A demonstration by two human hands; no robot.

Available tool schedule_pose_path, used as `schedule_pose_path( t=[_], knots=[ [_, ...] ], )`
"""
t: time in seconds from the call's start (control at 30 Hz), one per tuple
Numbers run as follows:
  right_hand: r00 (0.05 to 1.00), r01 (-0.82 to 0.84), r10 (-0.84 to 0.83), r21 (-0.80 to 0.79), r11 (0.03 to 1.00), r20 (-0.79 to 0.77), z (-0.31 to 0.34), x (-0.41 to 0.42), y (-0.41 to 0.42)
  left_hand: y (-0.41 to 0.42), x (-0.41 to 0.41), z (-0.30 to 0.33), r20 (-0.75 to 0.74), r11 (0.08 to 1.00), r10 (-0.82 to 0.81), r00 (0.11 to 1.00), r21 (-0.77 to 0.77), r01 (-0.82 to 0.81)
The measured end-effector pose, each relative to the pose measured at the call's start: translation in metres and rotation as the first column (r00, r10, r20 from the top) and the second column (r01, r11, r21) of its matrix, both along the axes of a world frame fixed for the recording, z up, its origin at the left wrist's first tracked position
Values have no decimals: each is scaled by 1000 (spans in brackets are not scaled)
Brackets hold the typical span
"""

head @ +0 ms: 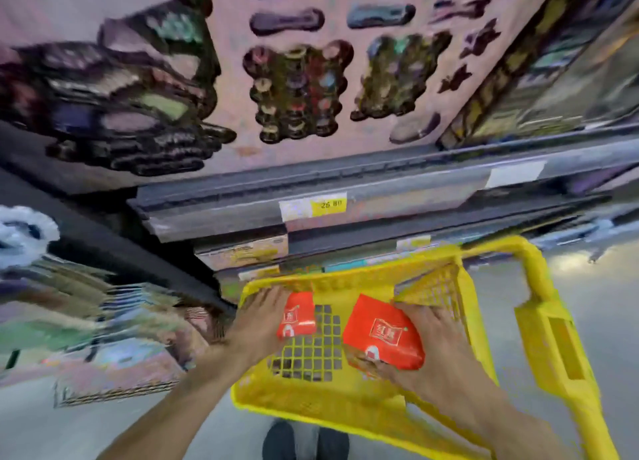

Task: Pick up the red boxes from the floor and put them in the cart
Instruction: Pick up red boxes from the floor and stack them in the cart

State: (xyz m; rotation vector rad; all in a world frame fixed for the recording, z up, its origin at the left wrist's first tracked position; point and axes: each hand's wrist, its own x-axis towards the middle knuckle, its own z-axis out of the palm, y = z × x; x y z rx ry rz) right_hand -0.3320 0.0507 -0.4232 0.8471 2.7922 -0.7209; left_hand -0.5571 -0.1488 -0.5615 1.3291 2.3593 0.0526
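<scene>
Placement step, both hands inside the yellow perforated plastic cart (pixel 345 397). Left hand (pixel 266 316) holds the smaller red cardboard box (pixel 297 316) against the cart's far-left corner; its grip reads as fingers laid along the box's left side, but whether they curl round it I cannot tell, since the box hides the fingertips. Right hand (pixel 427 338) has its grip clamped on the larger red cardboard box (pixel 382 335): fingers over the right edge, thumb under the near corner. That box is tilted, near corner lowest, just above or touching the grid floor of the cart; which, I cannot tell.

To do it well, my read:
- Level the right box before letting go, so it lands flat on the grid and doesn't tip.
- Keep a gap between the two boxes; they sit near each other but apart now.
- Slide the left box down the wall to the floor, then release.
- Pull fingers out sideways, clear of the mesh holes.
- Cart stands beside blurred store shelves (pixel 311 197); don't shove it into them.
</scene>
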Motion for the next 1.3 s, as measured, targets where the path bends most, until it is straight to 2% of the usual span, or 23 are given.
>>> schedule_pose_path(
  t=[0.13,0.27,0.43,0.57,0.7,0.8,1.0,1.13,1.3],
  knots=[
    [997,-74,71,66,995,34,-47,1,-1,8,-8,-42,13,997,3,1000,-81,-2],
    [989,-109,106,23,994,103,-75,0,4,10,-2,-62,-58,997,19,998,-80,-24],
    [981,-137,133,19,990,142,-87,-17,10,14,14,-58,-144,996,5,990,-85,-17],
    [960,-223,206,72,972,193,-113,-46,22,13,16,-52,-154,993,49,987,-102,-66],
    [917,-318,305,8,948,258,-152,-75,26,10,14,-58,-153,996,69,986,-46,-76],
    [899,-375,363,1,927,246,-178,-88,23,8,16,-64,-140,998,48,989,-23,-52],
    [900,-409,403,5,912,168,-213,-84,27,7,17,-64,-140,999,36,989,-10,-37],
    [878,-452,432,59,890,208,-219,-82,29,9,19,-64,-130,999,46,990,-15,-49],
    [884,-431,392,115,895,256,-215,-74,29,9,21,-57,-147,998,42,988,-29,-47]
  ],
)
